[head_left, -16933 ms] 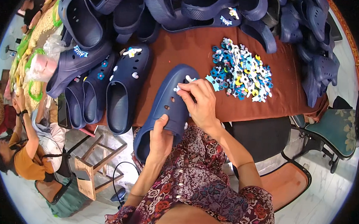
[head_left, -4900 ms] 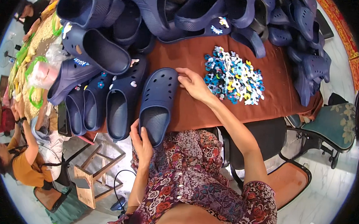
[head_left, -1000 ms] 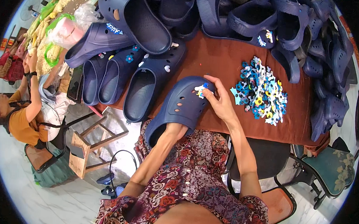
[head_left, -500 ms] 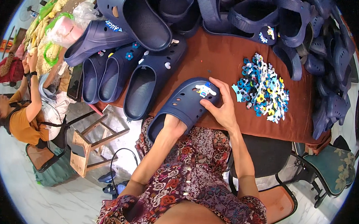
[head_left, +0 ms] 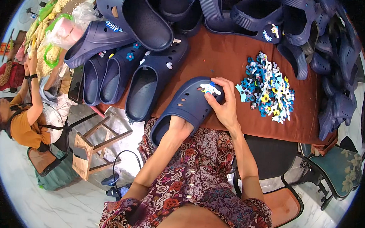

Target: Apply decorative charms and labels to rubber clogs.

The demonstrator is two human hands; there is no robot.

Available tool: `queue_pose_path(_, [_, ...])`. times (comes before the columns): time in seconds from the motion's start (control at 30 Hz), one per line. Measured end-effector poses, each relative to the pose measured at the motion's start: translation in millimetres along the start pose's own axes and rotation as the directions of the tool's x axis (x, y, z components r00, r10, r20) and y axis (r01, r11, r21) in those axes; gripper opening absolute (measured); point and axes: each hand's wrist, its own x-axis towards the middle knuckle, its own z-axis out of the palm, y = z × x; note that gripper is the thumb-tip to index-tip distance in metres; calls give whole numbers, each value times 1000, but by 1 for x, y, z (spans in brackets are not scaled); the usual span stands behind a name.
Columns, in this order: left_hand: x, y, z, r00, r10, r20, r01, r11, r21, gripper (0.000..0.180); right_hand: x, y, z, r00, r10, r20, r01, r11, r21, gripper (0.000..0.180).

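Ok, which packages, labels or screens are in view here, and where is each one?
Clear plastic bag with pink contents: far left of the table.
White printed label on a blue clog: upper left, small strip.
Dark phone, screen off: left table edge.
No signs visible.

Surface: a table (head_left: 217, 58) under a rust-brown cloth carried everything.
Near edge: one navy clog (head_left: 187, 106) lay tilted over it.
Left: three navy clogs (head_left: 123, 76) lay side by side.
Right: a heap of small shoe charms (head_left: 269, 87) lay beside it.
Back: piled clogs (head_left: 252, 15) crowded the far side.
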Motion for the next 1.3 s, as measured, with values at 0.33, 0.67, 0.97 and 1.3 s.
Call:
queue_pose_path(0.33, [-3,0,6,998,32,58,-32,999,2,38,-1,2,7,998,21,-66,-20,1000,13,44])
queue_pose_path(0.67, [-4,4,0,989,68,-129,-56,994,97,37,-1,-3,13,993,39,-108,-43,998,-41,44])
queue_pose_path(0.97, [-23,11,-22,971,183,-153,-117,923,366,41,-10,2,-13,975,9,-221,-54,978,-199,28])
queue_pose_path(1.3, [-33,27,-30,993,12,119,-70,866,496,52,-26,19,-63,980,-67,-188,-85,712,-697,27])
